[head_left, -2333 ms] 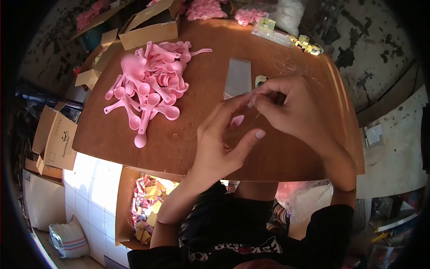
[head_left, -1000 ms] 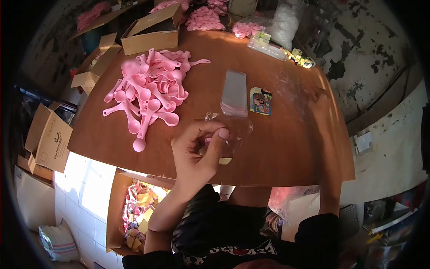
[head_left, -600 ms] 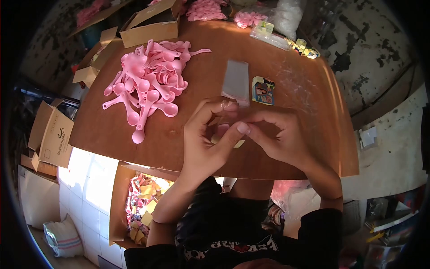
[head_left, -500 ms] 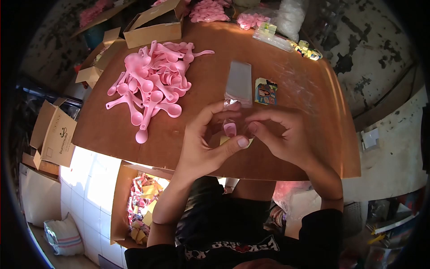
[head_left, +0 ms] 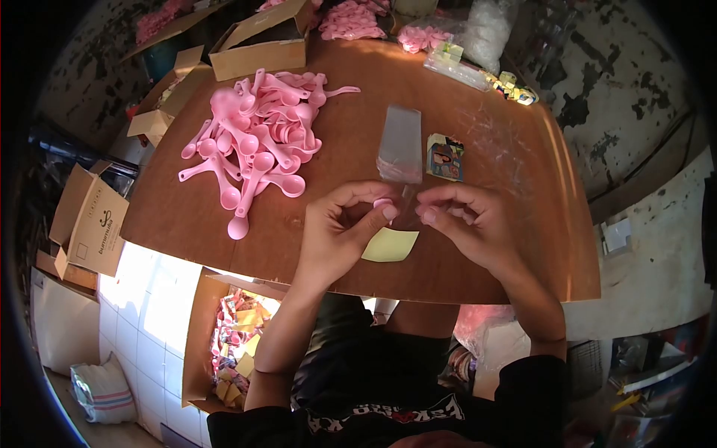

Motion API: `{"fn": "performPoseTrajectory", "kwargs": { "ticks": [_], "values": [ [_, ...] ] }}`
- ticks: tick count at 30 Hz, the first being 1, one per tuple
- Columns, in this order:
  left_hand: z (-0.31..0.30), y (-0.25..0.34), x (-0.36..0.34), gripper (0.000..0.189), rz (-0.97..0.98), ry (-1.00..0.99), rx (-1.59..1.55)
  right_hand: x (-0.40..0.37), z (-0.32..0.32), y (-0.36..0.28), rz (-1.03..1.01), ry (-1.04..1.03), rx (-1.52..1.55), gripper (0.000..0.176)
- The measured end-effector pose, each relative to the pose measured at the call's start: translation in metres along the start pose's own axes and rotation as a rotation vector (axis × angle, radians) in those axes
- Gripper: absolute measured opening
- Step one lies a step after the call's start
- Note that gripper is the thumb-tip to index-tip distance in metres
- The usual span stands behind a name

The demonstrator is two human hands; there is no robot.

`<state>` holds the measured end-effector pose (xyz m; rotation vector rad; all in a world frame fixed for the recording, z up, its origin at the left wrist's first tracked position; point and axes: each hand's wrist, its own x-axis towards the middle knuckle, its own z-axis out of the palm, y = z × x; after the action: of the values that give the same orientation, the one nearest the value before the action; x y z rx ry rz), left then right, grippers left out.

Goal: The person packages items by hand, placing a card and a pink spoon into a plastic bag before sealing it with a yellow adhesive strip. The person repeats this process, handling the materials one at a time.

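My left hand (head_left: 340, 228) pinches a small pink spoon (head_left: 382, 203) at the near middle of the brown table (head_left: 515, 246). My right hand (head_left: 467, 224) pinches the other side of a thin clear plastic sleeve (head_left: 405, 209) that seems to wrap the spoon. A yellow paper slip (head_left: 390, 245) lies flat just under my hands. Beyond my fingers lies a stack of clear sleeves (head_left: 401, 143), with a colourful printed card (head_left: 446, 157) to its right. A heap of pink spoons (head_left: 258, 138) sits at the left of the table.
An open cardboard box (head_left: 258, 46) stands at the far left corner. More pink pieces (head_left: 351, 19), a white bag (head_left: 482, 30) and small packets (head_left: 511, 84) line the far edge. Below the near edge an open carton (head_left: 235, 336) holds wrappers. Flat cartons (head_left: 93, 224) lie left.
Both hands have drawn slightly apart and lowered to the table. The yellow slip, earlier half hidden under my fingers, now lies exposed on the table. My right hand returned from the far right.
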<state>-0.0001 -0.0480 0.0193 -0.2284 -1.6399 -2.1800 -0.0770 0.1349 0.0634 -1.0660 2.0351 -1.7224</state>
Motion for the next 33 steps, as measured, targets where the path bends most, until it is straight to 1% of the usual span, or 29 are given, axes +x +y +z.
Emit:
{"fn": "performPoseTrajectory", "kwargs": {
  "ticks": [2,6,8,12,14,18,20,23,27,29,33],
  "values": [
    [0.0,0.0,0.001,0.019,0.042,0.012,0.013,0.0,0.0,0.002,0.025,0.026,0.02,0.02],
    [-0.005,-0.001,0.001,0.016,0.015,0.018,0.07,0.001,0.002,0.005,0.019,0.064,0.039,0.017],
    [-0.005,-0.003,0.002,0.016,0.053,0.033,0.082,0.002,0.002,0.008,-0.015,0.113,0.053,0.016],
    [-0.009,-0.007,0.002,0.016,0.027,0.04,0.077,0.002,0.0,0.013,-0.049,0.115,0.03,0.016],
    [-0.013,-0.004,0.001,0.016,0.028,-0.001,0.127,0.003,-0.002,0.019,-0.08,0.078,0.122,0.015],
    [-0.013,0.002,-0.002,0.015,-0.013,-0.006,0.161,0.004,-0.007,0.024,-0.079,0.051,0.149,0.014],
    [-0.014,0.001,-0.001,0.015,0.053,-0.057,0.196,0.004,-0.013,0.029,-0.196,-0.056,0.068,0.016],
    [-0.017,0.001,0.0,0.018,0.082,-0.111,0.216,0.005,-0.012,0.02,-0.245,-0.078,-0.001,0.019],
    [-0.018,0.0,0.0,0.021,0.089,-0.108,0.216,0.004,-0.011,0.019,-0.229,-0.064,-0.078,0.016],
    [-0.019,0.001,0.001,0.016,0.015,-0.088,0.073,0.005,-0.012,0.025,-0.312,-0.094,-0.07,0.019],
    [-0.013,-0.002,0.0,0.015,0.061,-0.094,0.086,0.004,-0.008,0.019,-0.291,-0.096,-0.052,0.019]
  ]
}}
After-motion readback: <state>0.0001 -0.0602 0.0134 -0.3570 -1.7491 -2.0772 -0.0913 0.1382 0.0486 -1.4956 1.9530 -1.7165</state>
